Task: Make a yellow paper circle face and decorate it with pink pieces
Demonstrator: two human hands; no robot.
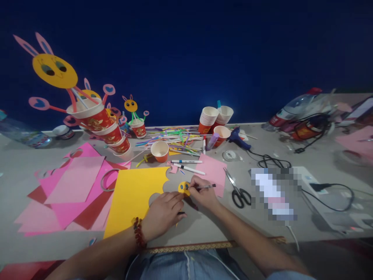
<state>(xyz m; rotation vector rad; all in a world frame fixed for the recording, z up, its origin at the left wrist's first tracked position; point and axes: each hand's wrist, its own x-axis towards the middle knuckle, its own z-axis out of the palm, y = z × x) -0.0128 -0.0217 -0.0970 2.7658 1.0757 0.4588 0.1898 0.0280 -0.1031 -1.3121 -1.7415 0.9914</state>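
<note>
My right hand (204, 194) is closed round a pen (207, 186), its tip down on a small yellow paper circle (181, 188). Two dark blue-grey eye shapes show on that circle. The fingertips of my left hand (166, 212) hold the circle's lower edge against the table. A short dark thing, perhaps a pen cap (182, 213), pokes out by my left thumb. Under and beside my left wrist lies a yellow paper sheet (136, 194) with round bites cut from its right edge. Two white markers (186, 161) and a pink sheet (212, 171) lie just beyond my hands.
Black-handled scissors (239, 193) and a blue glue gun (239, 139) lie to the right, with cables and a pixelated object (274, 194). Pink and red sheets (75, 182) cover the left. Behind stand paper cups (208, 118), colourful pipe cleaners (177, 138) and bunny-faced cup figures (55, 72).
</note>
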